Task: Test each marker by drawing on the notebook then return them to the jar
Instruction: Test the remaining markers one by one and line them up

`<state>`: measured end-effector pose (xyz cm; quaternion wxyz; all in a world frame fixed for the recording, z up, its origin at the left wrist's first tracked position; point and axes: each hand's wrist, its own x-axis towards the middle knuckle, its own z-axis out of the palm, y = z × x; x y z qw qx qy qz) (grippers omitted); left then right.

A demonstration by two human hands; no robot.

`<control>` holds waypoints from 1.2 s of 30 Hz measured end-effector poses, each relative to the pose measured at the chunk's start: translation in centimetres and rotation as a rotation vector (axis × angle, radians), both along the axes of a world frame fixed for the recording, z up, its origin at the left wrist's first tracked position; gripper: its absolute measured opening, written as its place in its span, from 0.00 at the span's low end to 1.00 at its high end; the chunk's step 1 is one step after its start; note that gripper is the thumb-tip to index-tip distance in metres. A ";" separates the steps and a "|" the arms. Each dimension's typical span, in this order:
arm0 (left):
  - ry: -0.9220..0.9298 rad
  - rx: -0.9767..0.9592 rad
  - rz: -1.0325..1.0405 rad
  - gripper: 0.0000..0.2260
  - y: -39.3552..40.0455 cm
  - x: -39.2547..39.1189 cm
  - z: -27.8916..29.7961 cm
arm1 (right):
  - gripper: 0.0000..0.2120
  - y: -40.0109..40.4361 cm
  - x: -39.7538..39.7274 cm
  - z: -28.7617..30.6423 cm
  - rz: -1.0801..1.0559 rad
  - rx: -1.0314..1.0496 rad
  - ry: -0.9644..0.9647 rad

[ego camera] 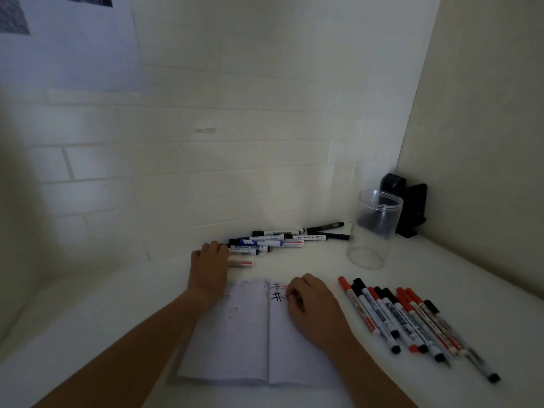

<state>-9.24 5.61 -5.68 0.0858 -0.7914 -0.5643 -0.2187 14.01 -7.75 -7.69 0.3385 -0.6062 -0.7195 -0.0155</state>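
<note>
Red-tipped marker point(290, 295) pinched in right hand point(312, 307), drawing on notebook point(256, 334); jar point(374, 228) beyond, rightward. Left hand point(209, 267) curled, grip unclear.

"WHITEBOARD MARKER" is printed on the barrel of one marker point(248, 247) in the far pile. Two black hash signs point(276, 292) stand on the notebook point(235, 334) page. Other labels are illegible.

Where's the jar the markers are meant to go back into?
The clear jar stands at the far right of the table, near the corner, just in front of a black object by the wall.
</note>
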 end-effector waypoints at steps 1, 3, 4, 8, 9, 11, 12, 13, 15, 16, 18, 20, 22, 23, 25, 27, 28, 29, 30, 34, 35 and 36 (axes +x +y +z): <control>0.036 0.010 -0.010 0.18 0.0 0.0 -0.1 | 0.04 0.0 0.0 0.0 -0.003 0.001 -0.004; 0.072 0.047 -0.017 0.18 0.0 -0.3 -0.1 | 0.04 -0.2 -0.1 0.1 -0.010 0.006 -0.013; 0.068 0.086 -0.023 0.19 -0.1 -0.4 0.1 | 0.04 -0.2 -0.1 0.1 -0.016 0.009 -0.015; -0.001 0.255 -0.131 0.23 -2.4 1.1 1.8 | 0.10 -0.8 -0.4 0.6 -0.085 0.098 -0.001; -0.013 0.277 -0.189 0.24 -3.3 1.8 2.1 | 0.14 -1.0 -0.4 0.8 -0.101 0.142 0.023; -0.027 0.259 -0.324 0.23 -5.1 3.2 2.2 | 0.22 -1.2 -0.4 1.2 -0.102 0.196 0.071; -0.031 0.229 -0.400 0.20 -6.0 3.8 2.0 | 0.24 -1.2 -0.4 1.3 -0.097 0.202 0.077; -0.043 0.191 -0.478 0.16 -6.7 4.3 1.7 | 0.23 -1.2 -0.4 1.2 -0.086 0.203 0.066; -0.121 0.102 -0.595 0.11 -8.1 5.0 1.0 | 0.17 -1.2 -0.4 0.9 -0.057 0.202 0.000; -0.191 0.065 -0.603 0.11 -8.3 5.1 0.6 | 0.15 -1.1 -0.3 0.7 -0.050 0.212 -0.038; -0.306 -0.008 -0.533 0.12 -8.4 4.7 -0.2 | 0.11 -1.0 -0.3 0.7 -0.076 0.253 -0.089; -0.301 0.009 -0.463 0.18 -8.0 3.9 -0.9 | 0.11 -1.1 -0.2 0.9 -0.136 0.285 -0.097; -0.297 0.031 -0.460 0.20 -8.1 3.4 -1.3 | 0.09 -1.2 -0.2 0.9 -0.165 0.303 -0.116; -0.297 0.044 -0.475 0.18 -8.2 3.5 -1.3 | 0.08 -1.2 -0.3 0.8 -0.159 0.313 -0.141; -0.247 0.091 -0.524 0.15 -8.6 3.9 -1.2 | 0.08 -1.2 -0.5 0.7 -0.096 0.329 -0.213; -0.179 0.142 -0.557 0.14 -9.2 4.3 -1.1 | 0.09 -1.2 -0.9 0.7 -0.007 0.295 -0.242; -0.172 0.156 -0.553 0.15 -9.3 4.3 -1.0 | 0.10 -1.1 -1.1 0.7 0.008 0.275 -0.242; -0.176 0.159 -0.536 0.14 -9.5 4.3 -0.9 | 0.12 -1.1 -1.3 0.8 -0.004 0.261 -0.245; -0.179 0.159 -0.519 0.14 -9.5 4.2 -0.8 | 0.14 -1.2 -1.4 0.8 -0.030 0.248 -0.250; -0.165 0.143 -0.506 0.12 -9.8 4.2 -0.5 | 0.16 -1.5 -1.6 0.8 -0.074 0.211 -0.298; -0.159 0.138 -0.505 0.13 -9.7 4.3 -0.5 | 0.15 -1.5 -1.6 0.8 -0.078 0.208 -0.312; -0.151 0.142 -0.501 0.12 -9.7 4.3 -0.5 | 0.15 -1.6 -1.6 0.9 -0.078 0.202 -0.321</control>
